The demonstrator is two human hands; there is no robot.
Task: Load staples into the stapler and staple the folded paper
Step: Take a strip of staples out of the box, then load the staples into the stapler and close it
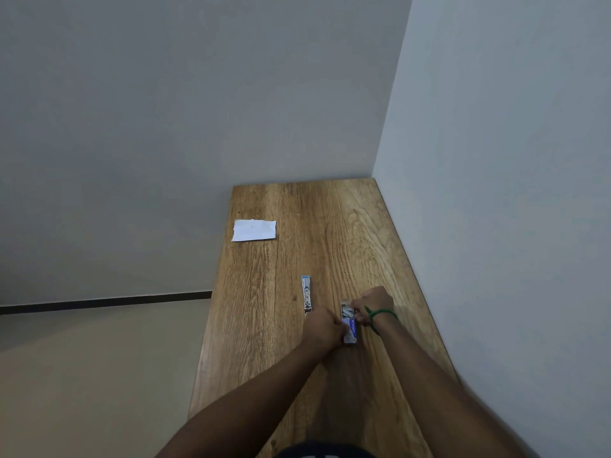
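Observation:
A small blue and white staple box [350, 325] lies on the wooden table [297, 242], slid open with silvery staples showing at its far end. My left hand [325, 327] grips the box's near left side. My right hand [372, 307], with a green band on the wrist, has its fingers at the open end, touching the staples. The stapler [306, 294] lies opened out flat, a thin metal strip just left of the box, untouched. The folded white paper [254, 230] rests far off near the table's left edge.
A wall runs along the table's right side and another stands behind its far end. The table's left edge drops to a pale floor.

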